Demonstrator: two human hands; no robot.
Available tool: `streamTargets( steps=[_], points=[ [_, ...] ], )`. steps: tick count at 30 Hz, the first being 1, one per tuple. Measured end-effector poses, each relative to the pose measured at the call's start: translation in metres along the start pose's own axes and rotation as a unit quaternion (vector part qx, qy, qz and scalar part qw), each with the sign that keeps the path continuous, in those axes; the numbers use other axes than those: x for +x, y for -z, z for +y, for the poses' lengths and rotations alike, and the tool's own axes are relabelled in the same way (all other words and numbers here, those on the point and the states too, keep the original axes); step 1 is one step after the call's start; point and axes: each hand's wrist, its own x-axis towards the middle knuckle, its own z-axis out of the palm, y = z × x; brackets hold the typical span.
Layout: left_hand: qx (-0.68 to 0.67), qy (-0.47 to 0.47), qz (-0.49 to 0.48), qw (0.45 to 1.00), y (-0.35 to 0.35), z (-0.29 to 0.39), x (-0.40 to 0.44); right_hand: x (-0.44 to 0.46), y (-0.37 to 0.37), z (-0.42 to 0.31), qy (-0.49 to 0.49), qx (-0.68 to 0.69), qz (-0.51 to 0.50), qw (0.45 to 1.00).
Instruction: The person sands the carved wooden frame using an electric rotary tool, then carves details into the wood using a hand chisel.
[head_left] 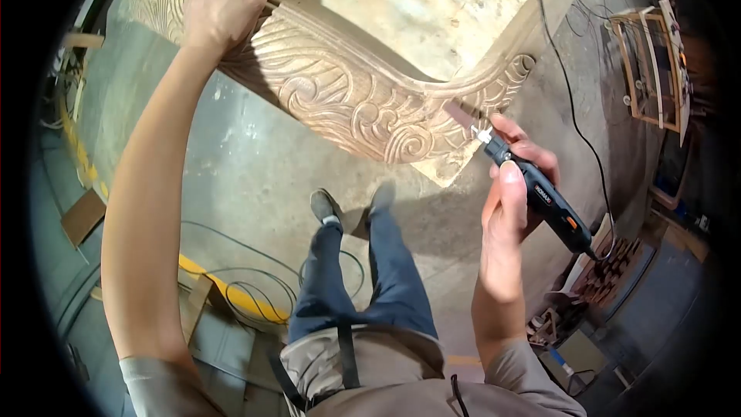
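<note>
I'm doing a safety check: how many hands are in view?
2: the left hand is on the carved wood, toward its left end; the right hand holds the corded black tool. No others show.

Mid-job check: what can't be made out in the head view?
All in the head view:
1. Carved wood under the left hand: covered by that hand.
2. Whether the power tool's tip touches the wood: blur and viewing angle hide it.
3. The cord's far end: cut off by the top edge.
</note>
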Motion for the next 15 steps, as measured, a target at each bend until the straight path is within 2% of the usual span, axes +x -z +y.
streamTargets(
  steps=[4,9,11,14,15],
  points=[
    [-0.018,-0.021,0.041,0.999,-0.003,0.001,0.0,-0.012,-0.003,0.006,0.017,0.01,0.014,1.0],
    [0.019,-0.041,0.035,0.998,-0.009,-0.004,0.0,-0.02,-0.004,0.017,0.067,0.0,0.011,0.998],
    [-0.007,-0.023,0.046,0.999,-0.01,-0.004,0.0,-0.021,-0.004,0.018,0.069,-0.002,0.005,0.998],
    [0.063,-0.061,0.034,0.996,-0.014,-0.008,0.001,-0.024,-0.005,0.021,0.058,-0.012,0.01,0.998],
    [0.05,-0.039,0.02,0.998,-0.014,-0.01,0.002,-0.023,-0.005,0.023,0.065,-0.013,0.004,0.998]
  ],
)
